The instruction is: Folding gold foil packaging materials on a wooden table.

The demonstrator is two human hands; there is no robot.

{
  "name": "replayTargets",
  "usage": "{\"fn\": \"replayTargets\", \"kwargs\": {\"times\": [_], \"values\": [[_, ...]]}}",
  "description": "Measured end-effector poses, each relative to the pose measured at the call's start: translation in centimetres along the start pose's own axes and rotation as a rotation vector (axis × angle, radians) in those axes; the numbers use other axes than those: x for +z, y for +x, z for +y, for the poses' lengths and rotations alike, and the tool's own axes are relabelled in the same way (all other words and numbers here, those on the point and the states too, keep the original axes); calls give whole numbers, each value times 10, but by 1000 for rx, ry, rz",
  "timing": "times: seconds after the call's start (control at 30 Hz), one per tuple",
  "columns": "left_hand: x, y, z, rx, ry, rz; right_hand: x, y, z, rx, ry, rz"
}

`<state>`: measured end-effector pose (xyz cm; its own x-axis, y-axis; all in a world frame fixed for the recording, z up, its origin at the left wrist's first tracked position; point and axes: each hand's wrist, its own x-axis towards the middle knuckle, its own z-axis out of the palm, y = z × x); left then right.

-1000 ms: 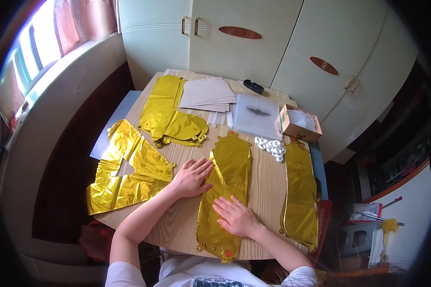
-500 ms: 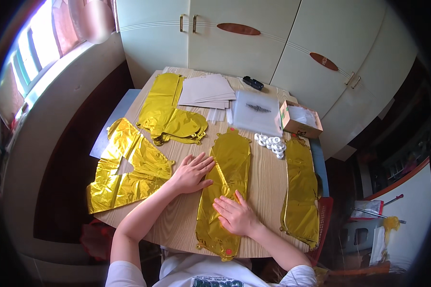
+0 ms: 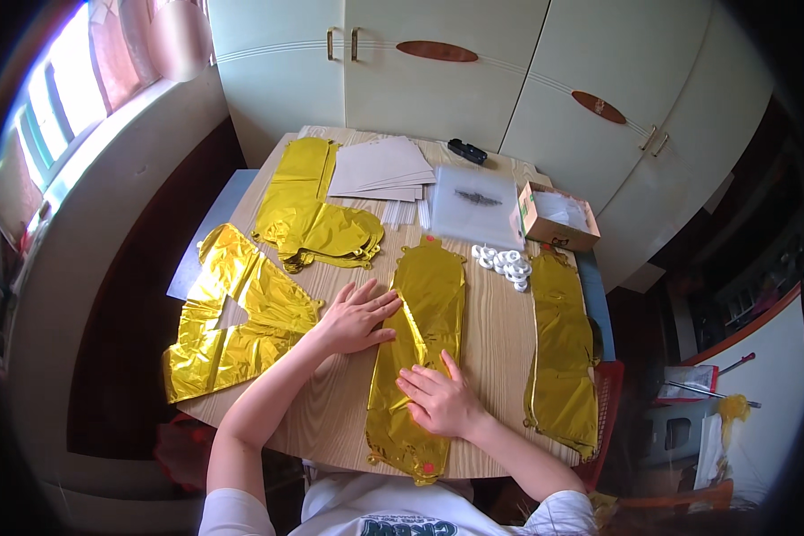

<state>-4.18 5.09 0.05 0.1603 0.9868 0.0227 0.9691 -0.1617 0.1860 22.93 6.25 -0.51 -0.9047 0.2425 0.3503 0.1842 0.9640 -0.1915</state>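
Note:
A long flat gold foil balloon [image 3: 431, 277] lies in front of me, with a small red mark near each end. My left hand [image 3: 355, 320] rests on its left edge, fingers stretched out and spread. Lower down, my right hand [image 3: 442, 398] lies flat on the same foil, its fingers extended. A bright crease runs through the foil between the two hands. To the left is a crinkled gold foil balloon [image 3: 228, 348] with a triangular hole. At the right edge of the table a folded gold foil balloon [image 3: 561, 339] lies lengthwise.
An L-shaped pile of gold foil balloons [image 3: 297, 192] lies at the back left beside grey-beige cardboard sheets [image 3: 380, 168]. Farther right are clear plastic bags [image 3: 460, 219], white rings [image 3: 507, 263], a cardboard box [image 3: 558, 223] and a black device [image 3: 467, 151]. Cabinets [image 3: 438, 89] stand behind the wooden table [image 3: 496, 357].
The view has shifted very slightly. Both hands stay at nearly the same spots on the foil balloon.

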Motion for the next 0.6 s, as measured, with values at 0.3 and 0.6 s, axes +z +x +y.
{"fn": "replayTargets", "kwargs": {"times": [0.3, 0.6], "values": [[-10, 33, -26, -54, -70, -58, 0, -1, 1, 8, 12, -12], [-3, 47, -33, -75, 17, 25, 0, -1, 2, 5, 16, -13]]}}
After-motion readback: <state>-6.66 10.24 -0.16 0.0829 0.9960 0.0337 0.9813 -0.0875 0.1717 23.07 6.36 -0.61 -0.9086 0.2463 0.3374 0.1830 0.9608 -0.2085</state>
